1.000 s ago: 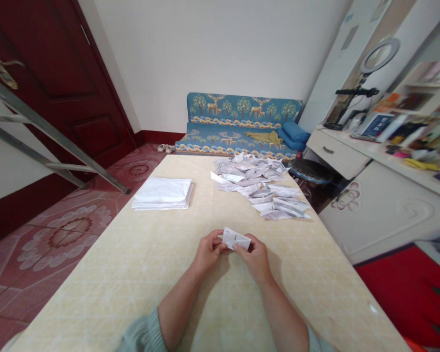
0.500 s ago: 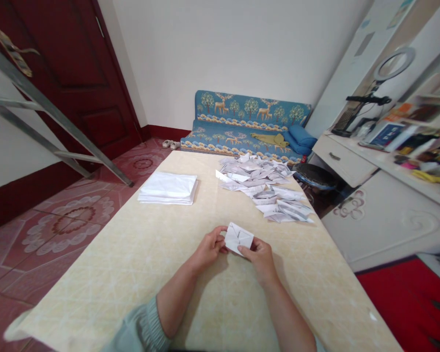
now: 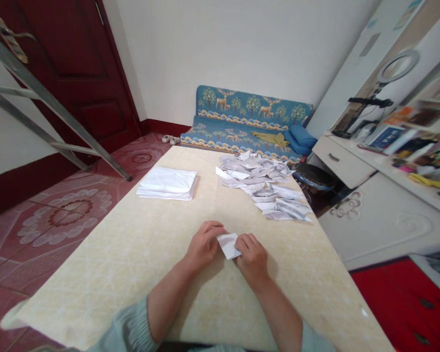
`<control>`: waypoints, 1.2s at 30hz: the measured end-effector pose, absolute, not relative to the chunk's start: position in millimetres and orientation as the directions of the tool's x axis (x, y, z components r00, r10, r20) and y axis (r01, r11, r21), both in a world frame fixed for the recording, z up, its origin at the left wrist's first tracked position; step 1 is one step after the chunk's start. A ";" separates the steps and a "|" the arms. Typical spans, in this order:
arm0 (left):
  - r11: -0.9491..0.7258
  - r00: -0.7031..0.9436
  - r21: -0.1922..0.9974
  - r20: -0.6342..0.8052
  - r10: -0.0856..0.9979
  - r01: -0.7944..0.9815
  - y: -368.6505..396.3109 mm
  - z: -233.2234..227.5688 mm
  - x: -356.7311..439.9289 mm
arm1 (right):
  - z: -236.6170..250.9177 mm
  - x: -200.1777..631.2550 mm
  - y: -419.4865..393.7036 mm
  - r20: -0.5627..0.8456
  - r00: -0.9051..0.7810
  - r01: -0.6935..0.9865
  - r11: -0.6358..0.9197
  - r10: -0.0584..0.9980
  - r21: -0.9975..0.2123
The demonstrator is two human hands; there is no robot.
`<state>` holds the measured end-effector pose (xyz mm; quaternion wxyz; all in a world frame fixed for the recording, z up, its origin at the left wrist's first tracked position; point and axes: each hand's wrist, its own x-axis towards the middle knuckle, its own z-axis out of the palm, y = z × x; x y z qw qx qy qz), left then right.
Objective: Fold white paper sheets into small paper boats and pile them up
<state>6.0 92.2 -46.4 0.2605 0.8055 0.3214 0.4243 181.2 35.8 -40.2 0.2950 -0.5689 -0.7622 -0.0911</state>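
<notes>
A small folded sheet of white paper is held between my two hands, just above the near middle of the table. My left hand grips its left edge, the fingers bent over the top and the thumb mostly hidden. On the opposite side, my right hand pinches the paper with curled fingers. Beyond my right hand lies a spread-out heap of folded paper pieces, pointed and overlapping. A neat stack of white paper sheets rests farther off to the left.
A pale yellow cloth covers the table. Behind it stands a blue sofa with a deer pattern. A metal ladder leans at the left by a dark red door. On the right are a dark round stool and a cluttered white cabinet.
The folded paper has turned and moved slightly left and down, showing a smaller, plainer face. My right fingers have come over its top, and my left hand has closed in on its edge.
</notes>
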 end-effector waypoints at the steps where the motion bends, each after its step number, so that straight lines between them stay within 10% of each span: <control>1: -0.686 0.475 0.664 0.520 0.709 0.298 88.0 -45.3 4.6 | -43.1 180.2 33.6 0.535 -0.192 0.929 0.327 0.823 -0.171; 20: -0.805 0.773 0.417 0.298 0.560 0.423 61.5 -43.0 8.0 | -54.0 173.8 -19.6 0.482 -0.087 0.911 0.265 0.872 -0.316; 36: -0.678 0.636 0.466 0.273 0.722 0.569 51.6 -46.1 22.6 | -46.6 195.0 -0.2 0.429 -0.107 0.852 0.305 0.897 -0.426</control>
